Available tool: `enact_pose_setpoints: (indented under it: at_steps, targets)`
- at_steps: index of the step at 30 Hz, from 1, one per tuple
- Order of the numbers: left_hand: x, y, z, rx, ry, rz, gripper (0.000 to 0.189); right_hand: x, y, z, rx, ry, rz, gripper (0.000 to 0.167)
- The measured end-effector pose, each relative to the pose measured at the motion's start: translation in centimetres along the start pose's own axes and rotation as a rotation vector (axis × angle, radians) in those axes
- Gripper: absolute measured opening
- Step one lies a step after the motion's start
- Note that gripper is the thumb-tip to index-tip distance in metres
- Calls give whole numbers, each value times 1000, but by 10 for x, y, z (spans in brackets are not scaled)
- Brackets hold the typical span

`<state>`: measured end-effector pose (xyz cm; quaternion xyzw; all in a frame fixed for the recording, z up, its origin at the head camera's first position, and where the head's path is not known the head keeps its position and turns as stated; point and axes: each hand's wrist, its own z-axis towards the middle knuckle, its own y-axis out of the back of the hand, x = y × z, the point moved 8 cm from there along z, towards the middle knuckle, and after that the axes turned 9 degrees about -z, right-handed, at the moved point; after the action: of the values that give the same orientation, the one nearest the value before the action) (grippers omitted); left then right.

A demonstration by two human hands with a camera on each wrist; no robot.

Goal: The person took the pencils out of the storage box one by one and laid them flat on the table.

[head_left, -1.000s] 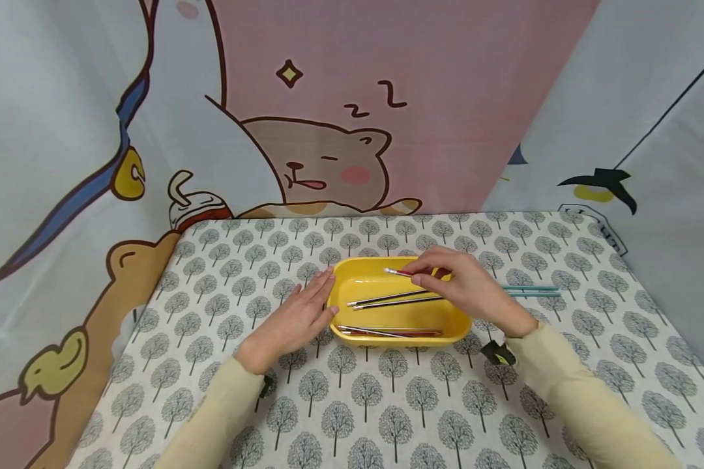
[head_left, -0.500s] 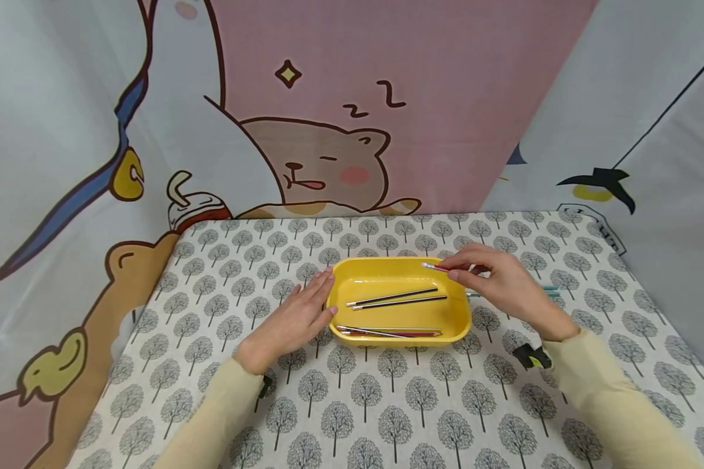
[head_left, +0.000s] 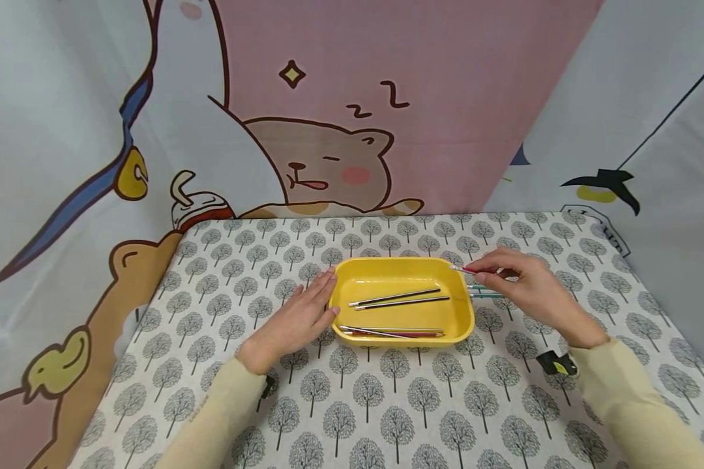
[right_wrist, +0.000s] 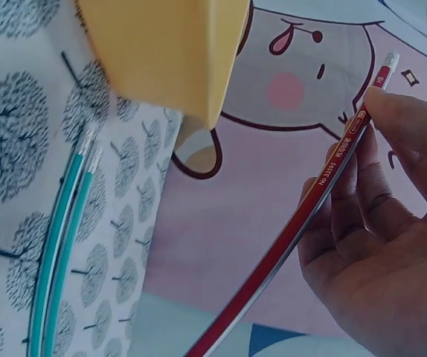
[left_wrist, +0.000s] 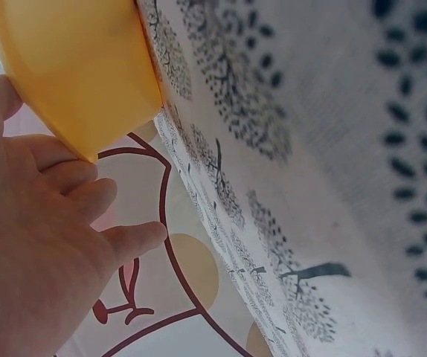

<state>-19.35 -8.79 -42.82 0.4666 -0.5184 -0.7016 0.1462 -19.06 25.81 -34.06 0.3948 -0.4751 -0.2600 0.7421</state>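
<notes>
My right hand point(head_left: 522, 283) pinches a red pencil point(right_wrist: 303, 212) between thumb and fingers near its eraser end, just beyond the right end of a yellow tray point(head_left: 399, 264). In the right wrist view the pencil hangs slanted above the cloth. My left hand point(head_left: 296, 319) rests its fingers against the tray's left rim, and the left wrist view has them along the tray's edge point(left_wrist: 79, 74). Inside the tray lie two black pencils point(head_left: 405, 301) across the middle. Several more pencils point(head_left: 387, 332), red ones among them, are bunched along its near side.
Two teal pencils point(right_wrist: 68, 223) lie side by side on the tree-print cloth point(head_left: 366, 391), right of the tray and partly hidden by my right hand in the head view. Cartoon-printed curtains point(head_left: 446, 98) rise behind and at both sides of the table.
My right hand has moved to the right with the red pencil, from over the tray to past its right end. My left hand stays at the left rim.
</notes>
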Motion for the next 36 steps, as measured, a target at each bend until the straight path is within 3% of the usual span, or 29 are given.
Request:
enact_pose_setpoints:
  at_steps: [22,36]
  targets:
    - [-1,0,1,8,15,8,66,-48,-2,-21,-23,-54,-122,22]
    - [-1,0,1,10,18,5,67,-71,-19,-25,34,-54,-209,27]
